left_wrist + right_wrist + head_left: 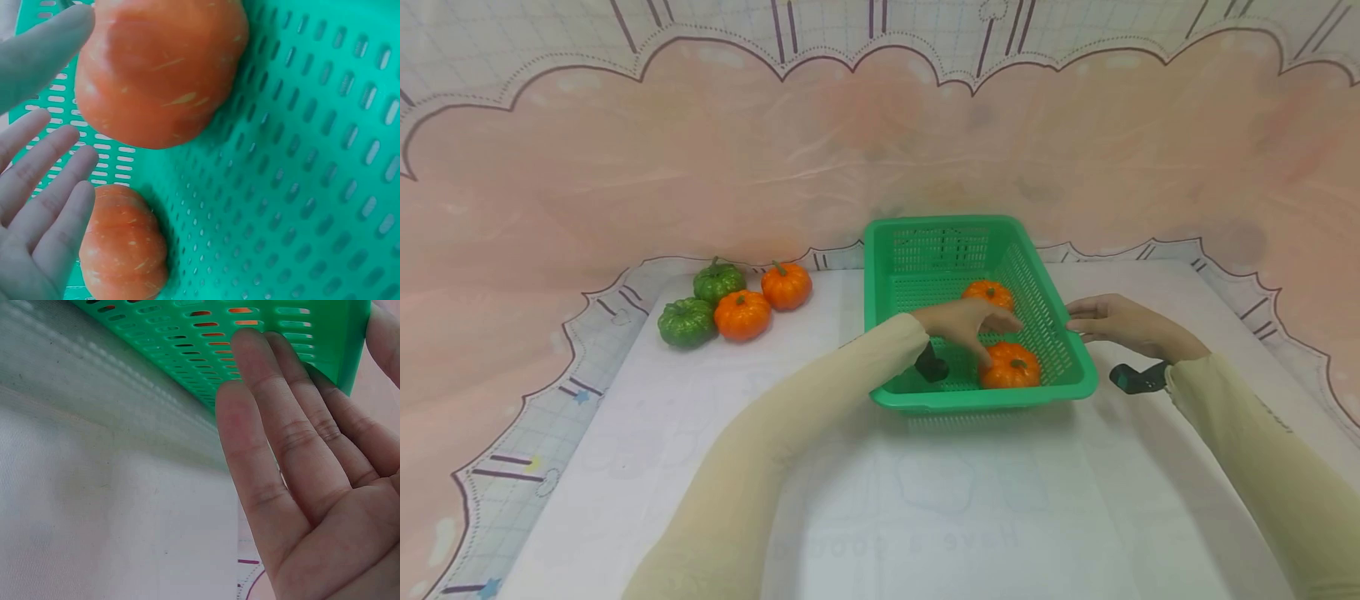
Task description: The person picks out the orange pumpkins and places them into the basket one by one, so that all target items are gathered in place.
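Observation:
My left hand (pixel 962 322) is inside the green plastic basket (pixel 985 398), thumb and fingers spread and nothing in its grasp. Its thumb is right at the near orange pumpkin (pixel 1011 367). Beyond the fingers sits a second orange pumpkin (pixel 988 292), close to the basket's right wall. In the left wrist view the near pumpkin (pixel 162 75) is large, beside the outstretched thumb. My right hand (pixel 1116 321) is at the basket's right side. Its nearly straight fingers (pixel 294 434) lie along the slotted outer wall, and its thumb is up by the rim.
Left of the basket, two green pumpkins (pixel 688 322) and two orange pumpkins (pixel 742 315) stand clustered on the white tablecloth (pixel 715 433). Behind the table hangs a pinkish patterned cloth (pixel 775 167). A black wrist camera (pixel 1138 378) is on the right wrist.

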The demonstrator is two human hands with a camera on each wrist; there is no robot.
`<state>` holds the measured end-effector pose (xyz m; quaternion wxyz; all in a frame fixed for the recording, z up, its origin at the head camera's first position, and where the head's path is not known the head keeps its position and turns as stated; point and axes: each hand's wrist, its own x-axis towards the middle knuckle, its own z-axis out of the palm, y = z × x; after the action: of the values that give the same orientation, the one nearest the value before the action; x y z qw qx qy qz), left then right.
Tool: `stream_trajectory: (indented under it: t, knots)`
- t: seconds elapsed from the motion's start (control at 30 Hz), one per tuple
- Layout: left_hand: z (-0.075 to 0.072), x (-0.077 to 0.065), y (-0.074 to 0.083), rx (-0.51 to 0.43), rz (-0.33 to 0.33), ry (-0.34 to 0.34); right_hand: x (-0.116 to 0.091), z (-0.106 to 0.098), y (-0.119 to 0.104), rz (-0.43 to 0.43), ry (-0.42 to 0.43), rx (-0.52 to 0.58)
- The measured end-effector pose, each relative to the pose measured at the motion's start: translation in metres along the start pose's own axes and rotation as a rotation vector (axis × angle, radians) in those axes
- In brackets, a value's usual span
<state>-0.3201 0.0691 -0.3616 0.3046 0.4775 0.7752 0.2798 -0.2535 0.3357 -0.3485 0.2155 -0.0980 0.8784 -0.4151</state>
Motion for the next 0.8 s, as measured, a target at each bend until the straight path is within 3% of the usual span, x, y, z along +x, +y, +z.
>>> stream_trajectory:
  t: [0.37,0.67,0.8]
  knots:
    - [-0.005,0.0,-0.002,-0.089,0.06,0.029,-0.002,0.001,-0.003,-0.014,-0.012,0.011]
    - [-0.01,-0.004,0.003,-0.02,0.103,0.095,-0.002,0.001,-0.001,-0.016,-0.011,0.012]
    - [-0.012,-0.005,0.004,-0.019,0.087,0.127,-0.001,0.0,0.001,-0.022,-0.018,0.022]
